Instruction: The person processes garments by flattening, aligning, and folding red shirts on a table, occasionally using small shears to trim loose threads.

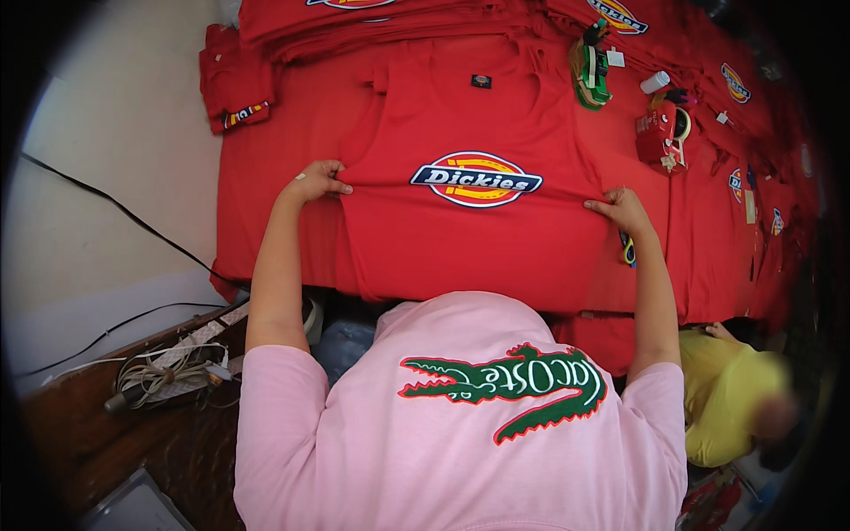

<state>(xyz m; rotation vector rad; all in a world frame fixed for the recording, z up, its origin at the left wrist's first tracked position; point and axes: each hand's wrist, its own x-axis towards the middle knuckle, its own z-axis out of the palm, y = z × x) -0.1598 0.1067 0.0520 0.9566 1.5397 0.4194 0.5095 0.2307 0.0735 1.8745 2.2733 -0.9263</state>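
A red T-shirt (469,239) with an oval printed emblem on its chest lies flat on a table covered in red cloth. My left hand (316,180) pinches the shirt's left side edge just under the sleeve. My right hand (622,210) grips the right side edge at about the same height. Both arms reach forward from my pink shirt at the lower edge of the view. The shirt's hem hangs toward me over the table's front edge.
Stacks of folded red shirts (390,22) lie along the table's back. A green tape dispenser (591,71), a red tape dispenser (662,133) and a white tube (655,82) sit at the right. Cables (164,372) rest on a wooden bench at left. A person in yellow (730,398) crouches at lower right.
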